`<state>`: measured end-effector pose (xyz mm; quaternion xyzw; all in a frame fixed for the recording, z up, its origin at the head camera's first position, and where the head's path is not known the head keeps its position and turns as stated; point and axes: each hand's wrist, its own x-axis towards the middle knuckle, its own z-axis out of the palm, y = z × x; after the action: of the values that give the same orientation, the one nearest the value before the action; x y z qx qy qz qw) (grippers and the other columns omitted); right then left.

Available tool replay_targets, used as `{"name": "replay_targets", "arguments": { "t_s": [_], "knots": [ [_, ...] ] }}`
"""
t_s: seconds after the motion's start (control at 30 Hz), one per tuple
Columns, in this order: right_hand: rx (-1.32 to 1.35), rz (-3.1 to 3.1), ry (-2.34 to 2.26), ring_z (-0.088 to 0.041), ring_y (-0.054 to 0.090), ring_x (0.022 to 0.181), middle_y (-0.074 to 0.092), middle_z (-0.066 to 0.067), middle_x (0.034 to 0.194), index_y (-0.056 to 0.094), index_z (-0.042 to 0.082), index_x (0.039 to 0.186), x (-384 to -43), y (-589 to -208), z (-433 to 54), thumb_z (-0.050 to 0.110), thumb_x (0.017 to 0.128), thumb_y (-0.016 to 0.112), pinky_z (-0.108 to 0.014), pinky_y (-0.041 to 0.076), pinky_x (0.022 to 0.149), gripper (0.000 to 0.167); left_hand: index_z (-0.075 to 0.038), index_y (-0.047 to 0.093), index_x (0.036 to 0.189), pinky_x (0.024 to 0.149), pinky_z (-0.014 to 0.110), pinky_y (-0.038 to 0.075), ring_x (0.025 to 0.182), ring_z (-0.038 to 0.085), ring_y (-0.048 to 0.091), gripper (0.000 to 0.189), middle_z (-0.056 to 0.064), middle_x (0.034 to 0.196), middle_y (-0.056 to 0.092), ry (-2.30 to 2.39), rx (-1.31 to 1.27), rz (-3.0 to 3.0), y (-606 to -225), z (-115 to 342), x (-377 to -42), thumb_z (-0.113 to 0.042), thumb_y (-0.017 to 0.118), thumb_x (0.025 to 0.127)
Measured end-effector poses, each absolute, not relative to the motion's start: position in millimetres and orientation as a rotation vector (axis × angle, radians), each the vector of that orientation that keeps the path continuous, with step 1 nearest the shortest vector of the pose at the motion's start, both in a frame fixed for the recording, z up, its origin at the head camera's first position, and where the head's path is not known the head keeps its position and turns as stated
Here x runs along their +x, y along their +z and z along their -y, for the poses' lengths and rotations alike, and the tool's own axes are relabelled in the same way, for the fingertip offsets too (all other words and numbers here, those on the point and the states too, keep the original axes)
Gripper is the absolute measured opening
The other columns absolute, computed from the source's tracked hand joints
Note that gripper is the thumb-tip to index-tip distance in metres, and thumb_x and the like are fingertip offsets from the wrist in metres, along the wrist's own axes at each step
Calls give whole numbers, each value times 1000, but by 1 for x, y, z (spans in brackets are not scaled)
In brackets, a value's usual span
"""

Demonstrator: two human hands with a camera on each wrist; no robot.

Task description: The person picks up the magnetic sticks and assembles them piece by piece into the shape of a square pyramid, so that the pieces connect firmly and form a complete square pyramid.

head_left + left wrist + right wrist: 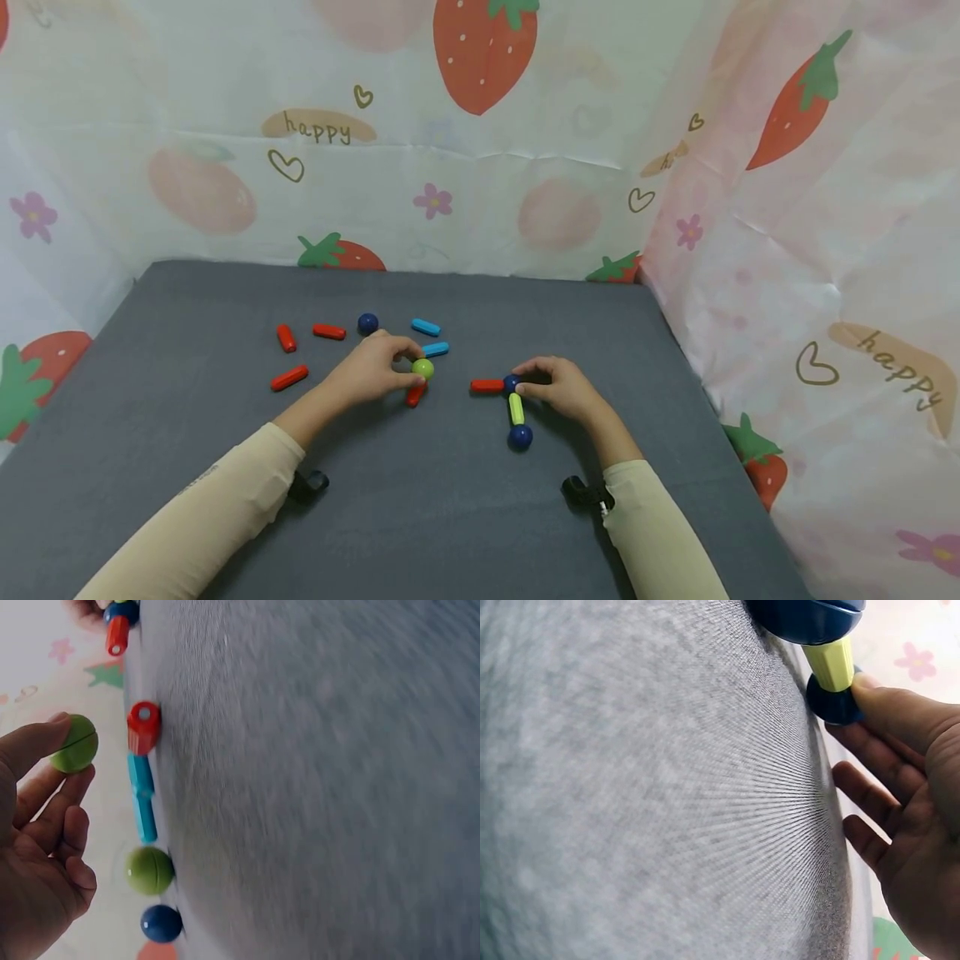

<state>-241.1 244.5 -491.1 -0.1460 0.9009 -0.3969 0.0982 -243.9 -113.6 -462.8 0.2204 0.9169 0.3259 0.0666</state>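
Observation:
Between thumb and fingertips, my left hand [378, 364] pinches a light green ball [423, 369], its seam visible in the left wrist view. Just below that ball lies a short red rod [416, 395]. My right hand [562, 387] pinches a dark blue ball [512, 383]. From this ball a red rod [487, 386] extends left, and a yellow-green rod [516, 409] runs toward the near side to another dark blue ball [520, 437]. In the left wrist view a second green ball [150, 870] sits beyond the left hand; the hand hides it in the head view.
Several loose red rods [289, 377] lie left of the left hand on the grey table [420, 533]. Behind that hand are a dark blue ball [367, 323] and two light blue rods [426, 327]. A strawberry-print sheet [465, 233] hangs along the back and sides.

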Motion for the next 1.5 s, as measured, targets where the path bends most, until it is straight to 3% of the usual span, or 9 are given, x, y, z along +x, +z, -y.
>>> {"name": "replay_targets", "arguments": {
  "t_s": [0.33, 0.53, 0.73, 0.93, 1.5],
  "knots": [
    [-411, -2662, -1177, -23, 59, 122, 69, 1, 125, 75, 25, 118, -241, -491, -244, 31, 92, 78, -49, 45, 106, 27, -21, 75, 118, 86, 38, 50, 107, 19, 54, 32, -7, 110, 73, 984, 665, -2747, -469, 85, -241, -33, 82, 89],
    [-417, -2668, -1173, -23, 60, 121, 69, 0, 124, 75, 24, 118, -240, -491, -243, 31, 92, 78, -50, 45, 105, 26, -20, 76, 116, 84, 36, 53, 104, 18, 62, 32, -5, 109, 75, 973, 679, -2751, -474, 73, -241, -32, 84, 87],
    [-409, -2665, -1176, -23, 60, 121, 69, 1, 124, 75, 25, 117, -240, -491, -244, 31, 92, 78, -49, 46, 105, 26, -20, 77, 115, 90, 39, 51, 109, 20, 60, 33, -5, 109, 76, 855, 686, -2810, -478, 59, -241, -35, 84, 86],
    [-421, -2673, -1170, -23, 60, 121, 69, 0, 124, 75, 23, 118, -241, -492, -244, 31, 92, 78, -48, 46, 104, 27, -19, 78, 111, 90, 37, 52, 100, 16, 65, 30, -4, 106, 75, 811, 674, -2803, -476, 46, -242, -33, 85, 86],
    [-435, -2653, -1118, -23, 59, 119, 69, -1, 123, 75, 23, 116, -238, -485, -247, 25, 91, 80, -49, 44, 107, 26, -15, 77, 113, 93, 39, 53, 102, 16, 66, 33, -2, 109, 75, 804, 734, -2733, -475, 40, -254, -29, 86, 85]
  ]
}}
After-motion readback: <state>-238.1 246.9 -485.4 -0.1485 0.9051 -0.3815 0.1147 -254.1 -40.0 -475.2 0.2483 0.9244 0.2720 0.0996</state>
